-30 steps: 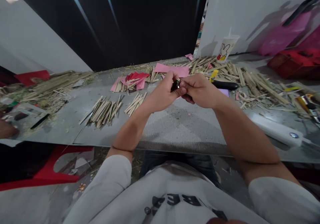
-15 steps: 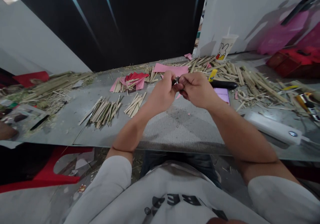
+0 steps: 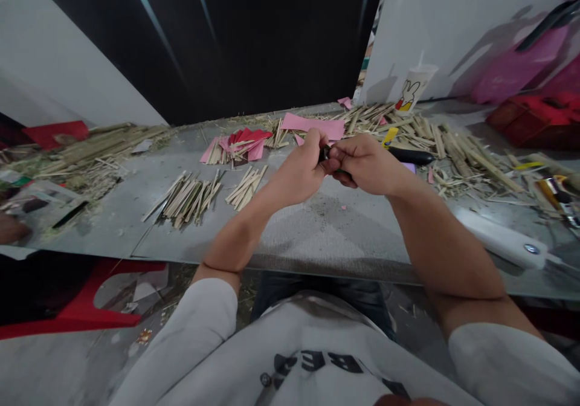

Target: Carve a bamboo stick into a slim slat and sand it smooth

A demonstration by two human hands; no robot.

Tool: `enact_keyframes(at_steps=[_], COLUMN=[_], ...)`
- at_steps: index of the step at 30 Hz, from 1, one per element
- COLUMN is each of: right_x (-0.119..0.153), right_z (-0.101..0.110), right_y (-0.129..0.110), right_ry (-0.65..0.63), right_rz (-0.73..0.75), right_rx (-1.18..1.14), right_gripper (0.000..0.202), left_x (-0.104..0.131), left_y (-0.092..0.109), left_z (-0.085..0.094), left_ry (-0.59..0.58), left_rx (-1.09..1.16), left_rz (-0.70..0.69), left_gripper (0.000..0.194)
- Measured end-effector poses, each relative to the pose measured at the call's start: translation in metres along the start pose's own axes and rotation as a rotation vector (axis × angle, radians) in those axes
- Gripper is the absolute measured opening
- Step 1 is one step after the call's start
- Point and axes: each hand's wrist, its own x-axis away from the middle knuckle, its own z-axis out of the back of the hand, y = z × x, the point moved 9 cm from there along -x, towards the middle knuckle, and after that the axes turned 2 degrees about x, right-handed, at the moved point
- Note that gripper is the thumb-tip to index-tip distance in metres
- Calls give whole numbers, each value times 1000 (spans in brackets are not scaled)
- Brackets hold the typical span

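My left hand (image 3: 302,171) and my right hand (image 3: 368,165) meet above the middle of the table, fingers closed. Between them they pinch a small dark object (image 3: 324,152), mostly hidden by the fingers; its kind cannot be made out. Just behind the hands lies a pink paper strip (image 3: 312,125). A black handle (image 3: 411,155) and a yellow piece (image 3: 389,136) are beside my right hand, with a purple-lit screen (image 3: 410,167) partly covered. To the left of my left hand are a small pile of thin bamboo sticks (image 3: 247,186) and a larger pile of sticks (image 3: 190,199).
Red and pink folded papers (image 3: 244,143) lie among sticks at the back. Split bamboo scraps (image 3: 457,146) cover the right rear, near a rabbit-print cup (image 3: 415,89). A white device (image 3: 502,237) lies by my right forearm. Another person's hand (image 3: 12,229) shows at far left.
My hands have shifted slightly right, and their grip on the small object has turned; the shiny part seen earlier now looks dark. More of the lit screen is covered.
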Motion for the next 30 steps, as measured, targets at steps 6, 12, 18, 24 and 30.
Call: enact_keyframes(at_steps=[6,12,18,24,30], right_x=[0,0,-5,-9,-6], right_z=[15,6,0,5,25], right_y=[-7,-5,12,15,2], right_ry=[231,64,-66,107,340], right_rz=[49,20,-39,-30,122], right_rx=[53,58,-24,-102,46], right_gripper=[48,49,51,51,59], left_x=[-6,-10,-2,-2,-9], left_y=[-14,-13,-6,-13,-12], left_z=[5,2,-1,4,5], left_ry=[149,5,14,141,112], left_rx=[-20,104,13,-100,129], left_rz=[-2,-25,-18,10,24], left_gripper=[28,34,27,22,28])
